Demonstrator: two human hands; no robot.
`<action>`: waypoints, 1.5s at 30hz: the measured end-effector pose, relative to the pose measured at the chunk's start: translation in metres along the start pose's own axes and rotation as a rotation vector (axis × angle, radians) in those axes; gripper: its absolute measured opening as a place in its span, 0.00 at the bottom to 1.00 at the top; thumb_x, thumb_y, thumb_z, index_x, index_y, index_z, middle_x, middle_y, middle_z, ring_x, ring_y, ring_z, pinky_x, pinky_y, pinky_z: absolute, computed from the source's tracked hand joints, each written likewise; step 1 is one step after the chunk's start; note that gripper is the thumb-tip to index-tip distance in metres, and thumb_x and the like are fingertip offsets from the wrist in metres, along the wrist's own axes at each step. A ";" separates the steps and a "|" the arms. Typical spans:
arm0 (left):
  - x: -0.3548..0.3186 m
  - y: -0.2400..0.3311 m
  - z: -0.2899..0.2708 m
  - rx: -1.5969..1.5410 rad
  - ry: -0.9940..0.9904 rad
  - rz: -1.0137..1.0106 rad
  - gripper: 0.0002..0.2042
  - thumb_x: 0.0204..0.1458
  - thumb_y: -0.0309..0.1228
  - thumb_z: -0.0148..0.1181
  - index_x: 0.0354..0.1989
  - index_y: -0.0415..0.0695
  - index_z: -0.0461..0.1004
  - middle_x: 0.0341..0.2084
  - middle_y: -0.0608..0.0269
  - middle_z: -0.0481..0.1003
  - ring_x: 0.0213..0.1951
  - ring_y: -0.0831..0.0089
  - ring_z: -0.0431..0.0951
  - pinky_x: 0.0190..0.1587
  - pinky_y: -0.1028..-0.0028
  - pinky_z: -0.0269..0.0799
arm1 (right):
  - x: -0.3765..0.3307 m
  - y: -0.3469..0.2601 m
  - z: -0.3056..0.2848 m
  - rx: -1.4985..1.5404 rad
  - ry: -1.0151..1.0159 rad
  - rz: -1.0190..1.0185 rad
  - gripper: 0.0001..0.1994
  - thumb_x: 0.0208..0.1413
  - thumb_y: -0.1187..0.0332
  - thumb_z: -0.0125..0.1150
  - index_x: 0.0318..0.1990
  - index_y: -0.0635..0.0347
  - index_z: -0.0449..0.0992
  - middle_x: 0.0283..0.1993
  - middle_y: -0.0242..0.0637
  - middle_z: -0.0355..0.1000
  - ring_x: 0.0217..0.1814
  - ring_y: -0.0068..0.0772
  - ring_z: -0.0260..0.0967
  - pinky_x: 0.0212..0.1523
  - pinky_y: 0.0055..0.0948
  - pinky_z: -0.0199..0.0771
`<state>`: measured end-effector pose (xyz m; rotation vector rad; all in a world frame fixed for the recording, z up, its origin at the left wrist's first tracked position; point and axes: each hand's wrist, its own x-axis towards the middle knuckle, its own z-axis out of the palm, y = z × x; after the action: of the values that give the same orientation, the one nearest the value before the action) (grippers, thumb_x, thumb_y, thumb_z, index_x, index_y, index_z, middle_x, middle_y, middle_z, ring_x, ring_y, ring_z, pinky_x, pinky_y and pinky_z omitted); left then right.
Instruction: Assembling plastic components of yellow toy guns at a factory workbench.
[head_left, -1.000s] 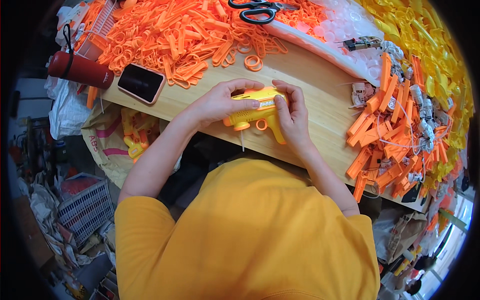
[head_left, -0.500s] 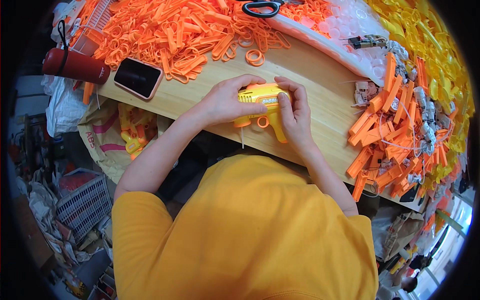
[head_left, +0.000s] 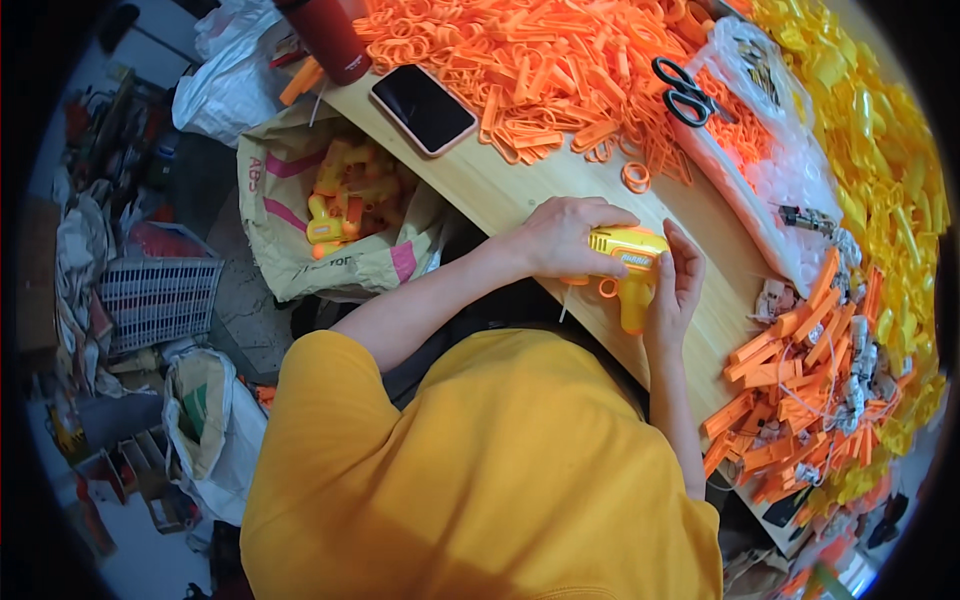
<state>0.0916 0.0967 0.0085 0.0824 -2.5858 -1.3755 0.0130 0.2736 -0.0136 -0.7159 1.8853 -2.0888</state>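
Note:
A yellow toy gun (head_left: pixel 632 255) with orange trim and an orange ring trigger is held level over the table's near edge. My left hand (head_left: pixel 570 238) wraps its front end, thumb along the near side. At the rear, my right hand (head_left: pixel 680 285) has its thumb against the back of the gun by the grip. Its other fingers curve up behind, partly hidden. A thin pale stick or tube (head_left: pixel 566 302) hangs below the front of the gun.
Orange plastic parts (head_left: pixel 540 70) heap across the far table, with black-handled scissors (head_left: pixel 688 95) and a phone (head_left: pixel 424 110) nearby. Orange pieces with wiring (head_left: pixel 800 385) lie right, yellow shells (head_left: pixel 865 150) beyond. A sack (head_left: pixel 275 235) of yellow toy guns stands left, near a red bottle (head_left: pixel 325 35).
The view has turned left, so the table has shifted rightward and more of the sack shows. My right fingers have lifted off the gun's top edge; my left hand keeps its grip.

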 end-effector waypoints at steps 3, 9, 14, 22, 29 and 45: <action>-0.015 -0.007 -0.010 -0.020 0.078 0.074 0.29 0.38 0.40 0.72 0.51 0.43 0.75 0.41 0.56 0.76 0.43 0.64 0.78 0.49 0.70 0.72 | 0.001 -0.009 0.005 -0.001 0.065 -0.084 0.12 0.63 0.73 0.47 0.52 0.65 0.65 0.61 0.49 0.63 0.65 0.38 0.59 0.67 0.36 0.55; -0.058 -0.029 -0.030 -0.669 0.993 0.134 0.25 0.56 0.35 0.58 0.60 0.42 0.59 0.49 0.60 0.67 0.50 0.69 0.70 0.52 0.69 0.68 | 0.005 -0.032 -0.001 0.024 0.237 -0.177 0.07 0.64 0.73 0.46 0.47 0.64 0.67 0.56 0.48 0.67 0.62 0.38 0.63 0.67 0.36 0.57; -0.085 -0.039 -0.062 -1.321 1.402 0.190 0.27 0.58 0.52 0.49 0.57 0.45 0.62 0.47 0.59 0.67 0.50 0.65 0.70 0.55 0.58 0.67 | 0.003 -0.021 -0.024 0.020 0.301 -0.171 0.08 0.63 0.75 0.48 0.48 0.61 0.67 0.54 0.42 0.67 0.60 0.34 0.64 0.65 0.32 0.59; -0.065 0.015 -0.046 -1.365 1.136 -0.060 0.33 0.57 0.59 0.46 0.54 0.38 0.59 0.43 0.52 0.71 0.42 0.63 0.73 0.46 0.66 0.72 | 0.009 -0.018 -0.025 0.039 0.303 -0.176 0.10 0.59 0.80 0.51 0.47 0.61 0.65 0.54 0.39 0.66 0.58 0.28 0.63 0.61 0.28 0.61; 0.020 0.026 0.001 -0.768 0.550 0.123 0.17 0.56 0.33 0.55 0.53 0.44 0.64 0.43 0.58 0.70 0.41 0.68 0.73 0.42 0.69 0.70 | 0.037 -0.039 -0.056 -0.014 0.266 -0.257 0.11 0.58 0.81 0.52 0.47 0.62 0.64 0.54 0.39 0.66 0.58 0.27 0.64 0.61 0.27 0.62; 0.023 -0.002 0.045 -0.045 0.302 0.122 0.11 0.42 0.15 0.58 0.36 0.38 0.74 0.40 0.51 0.71 0.44 0.58 0.73 0.48 0.67 0.70 | 0.347 -0.055 -0.222 -1.189 0.431 -0.398 0.17 0.45 0.68 0.63 0.42 0.64 0.70 0.46 0.47 0.70 0.50 0.49 0.65 0.52 0.42 0.67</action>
<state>0.0597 0.1287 -0.0138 0.1137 -2.2728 -1.2681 -0.3859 0.3046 0.0973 -0.9250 3.4718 -1.0956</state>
